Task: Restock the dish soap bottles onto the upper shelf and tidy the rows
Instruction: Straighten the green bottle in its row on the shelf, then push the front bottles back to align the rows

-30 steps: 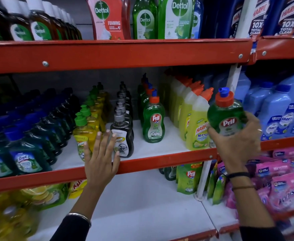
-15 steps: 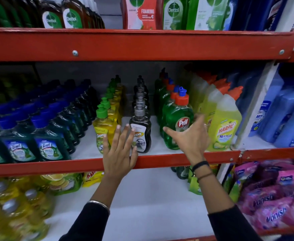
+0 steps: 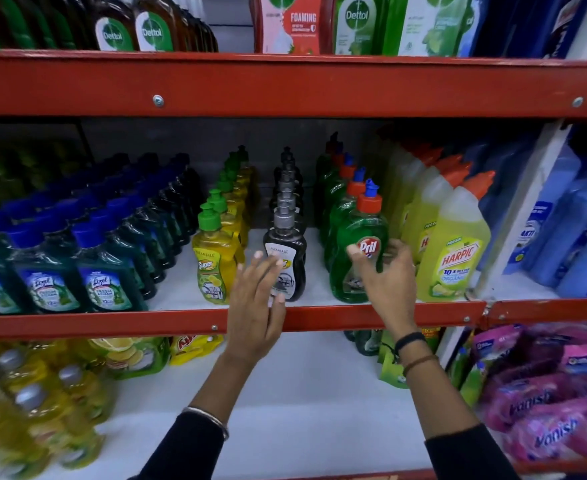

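Observation:
A green Pril dish soap bottle (image 3: pixel 358 220) with an orange cap stands at the front of its row on the middle shelf (image 3: pixel 112 322). My right hand (image 3: pixel 387 282) is just in front of its lower right side, fingers apart, thumb across the label, not clasping it. My left hand (image 3: pixel 254 303) hovers open with spread fingers in front of the black Patanjali bottle (image 3: pixel 285 237), over the red shelf edge. A yellow Super bottle (image 3: pixel 214 258) heads the row to the left.
Yellow Harpic bottles (image 3: pixel 455 251) stand right of the Pril row, dark Lizol bottles (image 3: pixel 105 271) at the left. Dettol bottles (image 3: pixel 153 29) fill the top shelf. Below lie yellow bottles (image 3: pixel 42 403), green pouches (image 3: pixel 392 372) and pink Vanish packs (image 3: pixel 545 403). Blue bottles (image 3: pixel 569 223) fill the right bay.
My right hand carried the Pril bottle from the right to the front of its row, set it on the shelf and loosened. My left hand slid right from the yellow bottle toward the black one.

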`<act>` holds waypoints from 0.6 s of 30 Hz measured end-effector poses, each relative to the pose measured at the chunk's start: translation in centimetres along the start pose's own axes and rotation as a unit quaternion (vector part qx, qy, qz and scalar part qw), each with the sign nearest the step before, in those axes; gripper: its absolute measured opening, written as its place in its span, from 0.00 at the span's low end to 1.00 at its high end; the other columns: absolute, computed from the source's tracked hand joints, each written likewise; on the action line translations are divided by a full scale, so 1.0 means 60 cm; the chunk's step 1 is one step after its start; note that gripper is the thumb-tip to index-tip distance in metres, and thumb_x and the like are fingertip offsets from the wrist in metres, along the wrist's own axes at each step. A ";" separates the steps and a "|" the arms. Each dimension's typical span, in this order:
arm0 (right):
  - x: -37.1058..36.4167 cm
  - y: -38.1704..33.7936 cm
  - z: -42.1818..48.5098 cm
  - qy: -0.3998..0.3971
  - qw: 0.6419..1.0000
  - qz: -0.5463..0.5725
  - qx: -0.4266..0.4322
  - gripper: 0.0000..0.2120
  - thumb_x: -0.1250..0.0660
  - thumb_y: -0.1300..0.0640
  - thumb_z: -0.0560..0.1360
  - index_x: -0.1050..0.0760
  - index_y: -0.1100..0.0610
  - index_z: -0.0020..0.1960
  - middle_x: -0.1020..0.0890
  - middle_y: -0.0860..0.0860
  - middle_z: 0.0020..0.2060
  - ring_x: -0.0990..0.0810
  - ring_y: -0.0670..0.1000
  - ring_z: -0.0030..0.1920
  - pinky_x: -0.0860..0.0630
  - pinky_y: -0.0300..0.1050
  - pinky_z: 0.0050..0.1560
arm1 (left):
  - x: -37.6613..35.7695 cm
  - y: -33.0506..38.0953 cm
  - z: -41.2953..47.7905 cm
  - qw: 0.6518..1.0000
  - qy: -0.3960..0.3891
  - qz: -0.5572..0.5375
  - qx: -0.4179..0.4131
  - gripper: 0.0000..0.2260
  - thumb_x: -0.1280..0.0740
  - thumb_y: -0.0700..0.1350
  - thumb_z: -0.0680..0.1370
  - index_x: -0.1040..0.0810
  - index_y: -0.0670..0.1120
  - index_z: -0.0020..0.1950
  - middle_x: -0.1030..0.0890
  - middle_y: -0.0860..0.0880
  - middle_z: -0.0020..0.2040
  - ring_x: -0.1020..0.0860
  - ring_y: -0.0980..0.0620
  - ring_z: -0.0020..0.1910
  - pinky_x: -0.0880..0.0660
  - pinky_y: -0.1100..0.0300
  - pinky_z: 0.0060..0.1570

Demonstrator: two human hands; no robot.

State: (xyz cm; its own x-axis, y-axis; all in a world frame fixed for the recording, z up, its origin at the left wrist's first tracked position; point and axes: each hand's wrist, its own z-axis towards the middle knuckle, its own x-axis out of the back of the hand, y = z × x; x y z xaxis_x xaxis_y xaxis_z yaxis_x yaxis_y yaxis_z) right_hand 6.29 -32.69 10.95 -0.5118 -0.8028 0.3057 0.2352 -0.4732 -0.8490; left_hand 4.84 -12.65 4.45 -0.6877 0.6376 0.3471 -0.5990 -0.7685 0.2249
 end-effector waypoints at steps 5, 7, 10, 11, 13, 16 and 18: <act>0.032 0.025 -0.003 -0.101 0.960 0.237 -0.107 0.50 0.50 0.18 0.60 0.33 0.51 0.69 0.28 0.52 0.69 0.29 0.52 0.68 0.34 0.53 0.70 | -0.033 0.125 0.020 0.930 -0.130 -0.295 0.177 0.23 0.48 0.54 0.81 0.37 0.47 0.74 0.34 0.53 0.73 0.38 0.58 0.74 0.41 0.64 0.72; 0.039 0.025 -0.004 -0.127 0.952 0.261 -0.102 0.53 0.50 0.16 0.55 0.31 0.51 0.68 0.26 0.51 0.66 0.28 0.50 0.66 0.33 0.50 0.67 | -0.051 0.154 0.039 0.891 -0.168 -0.322 0.272 0.26 0.51 0.63 0.78 0.42 0.56 0.74 0.40 0.61 0.73 0.43 0.66 0.73 0.45 0.67 0.72; 0.047 0.028 -0.001 -0.160 0.940 0.283 -0.106 0.50 0.52 0.21 0.61 0.34 0.54 0.70 0.28 0.53 0.67 0.31 0.52 0.69 0.35 0.49 0.68 | -0.067 0.158 0.074 0.837 -0.177 -0.348 0.382 0.42 0.56 0.79 0.67 0.48 0.59 0.77 0.45 0.60 0.75 0.46 0.63 0.73 0.46 0.57 0.75; 0.049 0.030 0.000 -0.169 0.935 0.293 -0.107 0.50 0.52 0.21 0.61 0.34 0.54 0.70 0.29 0.53 0.68 0.31 0.52 0.69 0.36 0.49 0.68 | -0.071 0.153 0.081 0.823 -0.187 -0.362 0.395 0.47 0.58 0.82 0.63 0.50 0.60 0.77 0.47 0.58 0.77 0.46 0.60 0.75 0.47 0.54 0.76; 0.055 0.035 0.004 -0.184 0.928 0.302 -0.115 0.55 0.47 0.17 0.54 0.32 0.53 0.69 0.28 0.50 0.65 0.31 0.50 0.66 0.36 0.50 0.68 | -0.076 0.145 0.090 0.814 -0.210 -0.377 0.390 0.47 0.61 0.84 0.57 0.51 0.67 0.74 0.49 0.55 0.79 0.48 0.53 0.77 0.49 0.48 0.76; 0.060 0.039 0.006 -0.196 0.925 0.303 -0.114 0.56 0.44 0.17 0.52 0.30 0.53 0.68 0.29 0.48 0.62 0.30 0.48 0.64 0.36 0.50 0.68 | -0.077 0.138 0.086 0.814 -0.220 -0.383 0.376 0.40 0.63 0.85 0.52 0.48 0.80 0.63 0.48 0.54 0.80 0.48 0.48 0.78 0.48 0.39 0.75; 0.062 0.037 0.005 -0.201 0.925 0.302 -0.112 0.50 0.47 0.20 0.58 0.30 0.54 0.67 0.29 0.50 0.66 0.30 0.49 0.65 0.35 0.52 0.70 | -0.076 0.134 0.085 0.814 -0.220 -0.381 0.379 0.36 0.63 0.85 0.52 0.47 0.83 0.59 0.47 0.54 0.79 0.47 0.47 0.78 0.46 0.37 0.75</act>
State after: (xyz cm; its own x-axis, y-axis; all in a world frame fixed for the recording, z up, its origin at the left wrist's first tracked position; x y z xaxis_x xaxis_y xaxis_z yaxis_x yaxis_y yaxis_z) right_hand 5.18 -36.84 10.33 0.0162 -0.9874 -0.1571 0.1776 0.1575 -0.9714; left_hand 5.26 -22.00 9.34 0.0788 0.9920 0.0984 -0.2432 -0.0766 0.9670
